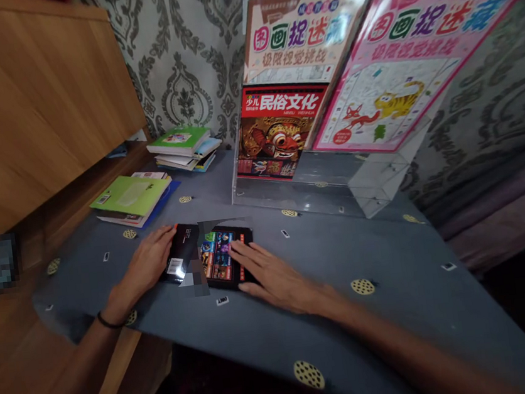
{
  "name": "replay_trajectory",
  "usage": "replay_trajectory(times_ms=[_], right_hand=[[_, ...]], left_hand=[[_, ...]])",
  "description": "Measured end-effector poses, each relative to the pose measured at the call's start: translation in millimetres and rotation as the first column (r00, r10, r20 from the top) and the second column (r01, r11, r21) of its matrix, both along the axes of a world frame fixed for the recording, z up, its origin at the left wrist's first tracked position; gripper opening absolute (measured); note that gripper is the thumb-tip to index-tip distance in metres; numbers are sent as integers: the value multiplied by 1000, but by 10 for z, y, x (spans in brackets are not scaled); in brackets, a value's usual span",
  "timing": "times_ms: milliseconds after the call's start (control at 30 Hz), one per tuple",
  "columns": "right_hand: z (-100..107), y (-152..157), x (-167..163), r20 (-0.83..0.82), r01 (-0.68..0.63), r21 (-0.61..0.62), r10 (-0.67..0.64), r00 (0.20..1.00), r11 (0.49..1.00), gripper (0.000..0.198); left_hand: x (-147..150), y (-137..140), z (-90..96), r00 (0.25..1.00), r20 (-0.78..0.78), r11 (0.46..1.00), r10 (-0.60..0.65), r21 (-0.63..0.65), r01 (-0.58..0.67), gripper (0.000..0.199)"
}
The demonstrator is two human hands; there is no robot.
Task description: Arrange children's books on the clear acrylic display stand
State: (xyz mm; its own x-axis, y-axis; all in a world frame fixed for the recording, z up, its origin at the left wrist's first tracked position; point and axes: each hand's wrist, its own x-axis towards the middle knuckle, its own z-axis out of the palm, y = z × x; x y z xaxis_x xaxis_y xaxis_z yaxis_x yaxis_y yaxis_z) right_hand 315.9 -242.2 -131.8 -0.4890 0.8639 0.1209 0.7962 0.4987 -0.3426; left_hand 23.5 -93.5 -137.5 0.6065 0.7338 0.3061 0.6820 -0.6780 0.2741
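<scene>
A black book or booklet (182, 249) lies on the table in front of me. Its left part shows a barcode and glare, and its right part (218, 256) carries rows of small colourful pictures. A pixelated patch covers the middle, so I cannot tell whether this is one spread book or two side by side. My left hand (153, 255), a dark band at its wrist, rests along the left edge with fingers stretched out. On the right part, my right hand (272, 278) lies with fingers extended over the pictures and its thumb apart at the lower corner.
A clear acrylic stand (285, 191) holds upright picture books, including a red one (278, 132) and a pink one (375, 102). Book stacks, one topped light green (132, 196) and one green (180, 138), sit at the back left beside a wooden cabinet (38, 102). A grey patterned cloth (335, 334) covers the table.
</scene>
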Motion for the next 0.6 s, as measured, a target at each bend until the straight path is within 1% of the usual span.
replay_trajectory(times_ms=[67, 100, 200, 267, 367, 467, 600], right_hand=[[-15, 80, 95, 13, 57, 14, -57, 998, 998, 64], [-18, 121, 128, 20, 83, 17, -83, 996, 996, 62], [-18, 224, 178, 37, 123, 9, -124, 992, 992, 58], [-17, 264, 186, 36, 128, 5, -128, 991, 992, 58], [-24, 277, 185, 33, 131, 14, -132, 991, 991, 57], [-35, 267, 175, 54, 143, 22, -144, 988, 990, 57], [-35, 266, 153, 46, 159, 32, -160, 986, 987, 58]], left_hand=[[34, -128, 49, 997, -64, 998, -34, 53, 38, 43], [54, -206, 71, 992, -95, 995, -79, 57, 84, 42], [117, -429, 104, 952, -172, 966, -254, 5, 259, 47], [143, -517, 99, 926, -214, 948, -312, -11, 317, 57], [149, -530, 79, 905, -263, 939, -333, -2, 345, 65], [143, -492, 66, 892, -294, 931, -344, 18, 365, 65], [150, -503, 54, 875, -318, 906, -365, 98, 413, 61]])
